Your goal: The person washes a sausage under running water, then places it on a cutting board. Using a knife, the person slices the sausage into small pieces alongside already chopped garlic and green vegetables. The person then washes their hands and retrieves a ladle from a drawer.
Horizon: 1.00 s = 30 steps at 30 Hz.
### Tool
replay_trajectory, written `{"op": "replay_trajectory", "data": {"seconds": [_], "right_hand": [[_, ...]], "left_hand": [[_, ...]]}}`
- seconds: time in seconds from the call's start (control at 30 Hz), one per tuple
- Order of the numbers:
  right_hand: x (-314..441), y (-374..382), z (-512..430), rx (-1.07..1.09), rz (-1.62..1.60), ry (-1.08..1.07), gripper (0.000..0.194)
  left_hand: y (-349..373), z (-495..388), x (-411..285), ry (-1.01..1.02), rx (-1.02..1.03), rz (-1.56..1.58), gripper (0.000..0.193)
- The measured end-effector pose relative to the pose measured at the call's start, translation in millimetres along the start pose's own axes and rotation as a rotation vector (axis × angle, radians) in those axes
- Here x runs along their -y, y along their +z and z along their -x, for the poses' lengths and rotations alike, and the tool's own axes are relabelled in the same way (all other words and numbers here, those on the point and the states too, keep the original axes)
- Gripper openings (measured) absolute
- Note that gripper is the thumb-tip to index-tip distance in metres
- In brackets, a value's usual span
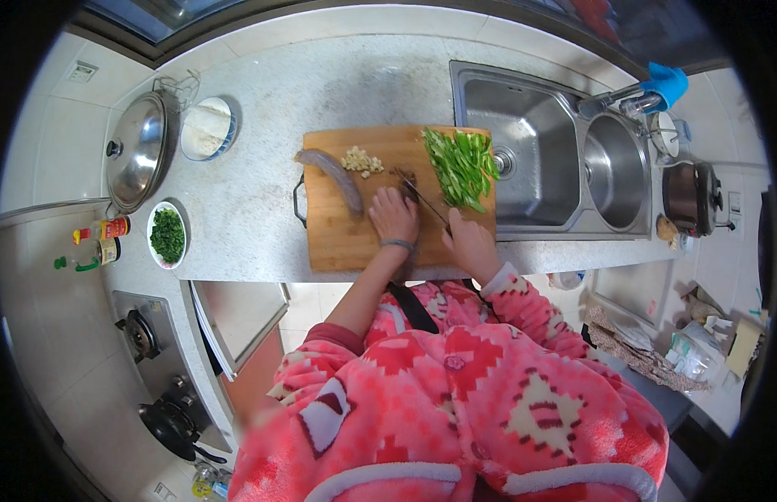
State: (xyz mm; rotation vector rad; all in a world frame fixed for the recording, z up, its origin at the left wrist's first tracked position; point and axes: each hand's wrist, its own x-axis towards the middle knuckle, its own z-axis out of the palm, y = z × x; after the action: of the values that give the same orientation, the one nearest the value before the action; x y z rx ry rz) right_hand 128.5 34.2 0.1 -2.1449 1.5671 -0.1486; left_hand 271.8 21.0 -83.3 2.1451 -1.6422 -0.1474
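Note:
On a wooden cutting board [338,245], my left hand [393,216] presses down on a dark brown piece of food [409,183], mostly hidden under the fingers. My right hand [471,245] grips a kitchen knife [429,202] by its handle. The blade slants up and left, its tip beside that dark piece and close to my left fingertips. A curved greyish sausage [339,179] lies on the board's left side. Between it and the blade sits a small heap of chopped garlic [362,162]. Sliced green peppers [462,166] are piled at the board's right.
Right of the board is a double steel sink [520,157] with a faucet [614,100]. On the left stand a lidded pan [136,154], a bowl of white food [206,128] and a bowl of chopped greens [168,235]. Bottles [103,238] and a gas stove [156,351] are farther left.

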Motion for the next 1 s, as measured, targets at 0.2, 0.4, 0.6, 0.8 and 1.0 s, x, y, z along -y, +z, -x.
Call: {"op": "replay_trajectory", "data": {"seconds": [0.2,0.4,0.6,0.8,1.0], "right_hand": [[4,4,-31,-0.027,0.005,0.077,0.022],[-3,-3,-18,0.01,-0.077,0.045,0.023],[6,-17,22,0.059,-0.028,0.018,0.021],[13,-18,30,0.155,0.008,0.103,0.022],[23,-22,9,0.084,0.022,-0.022,0.018]], "left_hand": [[0,-1,1,-0.007,0.025,0.025,0.018],[0,0,0,-0.024,0.035,0.02,0.019],[4,0,0,-0.017,-0.003,0.017,0.016],[2,0,-1,-0.016,0.019,0.0,0.017],[1,-1,-2,-0.057,0.102,-0.013,0.019]]}}
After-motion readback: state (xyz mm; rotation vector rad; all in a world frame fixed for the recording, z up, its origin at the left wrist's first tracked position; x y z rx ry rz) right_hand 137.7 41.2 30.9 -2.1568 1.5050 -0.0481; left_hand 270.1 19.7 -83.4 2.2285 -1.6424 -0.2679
